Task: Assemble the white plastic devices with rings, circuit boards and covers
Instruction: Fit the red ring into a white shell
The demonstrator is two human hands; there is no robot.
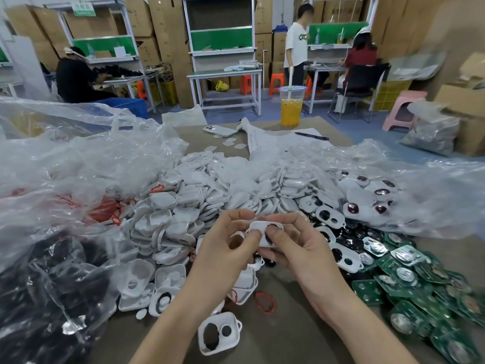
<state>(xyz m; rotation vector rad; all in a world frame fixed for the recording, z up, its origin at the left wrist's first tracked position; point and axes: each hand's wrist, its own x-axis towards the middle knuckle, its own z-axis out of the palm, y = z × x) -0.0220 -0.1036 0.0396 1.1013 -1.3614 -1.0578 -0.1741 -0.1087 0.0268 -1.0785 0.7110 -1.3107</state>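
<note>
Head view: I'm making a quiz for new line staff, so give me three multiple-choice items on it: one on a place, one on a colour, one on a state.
1. Where do the green circuit boards lie? A. on the table, right side B. on the table, left side C. on the floor
2. What colour is the loose ring between the forearms? A. blue B. red C. yellow
3. How is the white device held? A. lying untouched B. by one hand C. by both hands

A: the boards spread beside the right hand.
B: its rim is red.
C: the left hand and right hand both pinch it.
</note>
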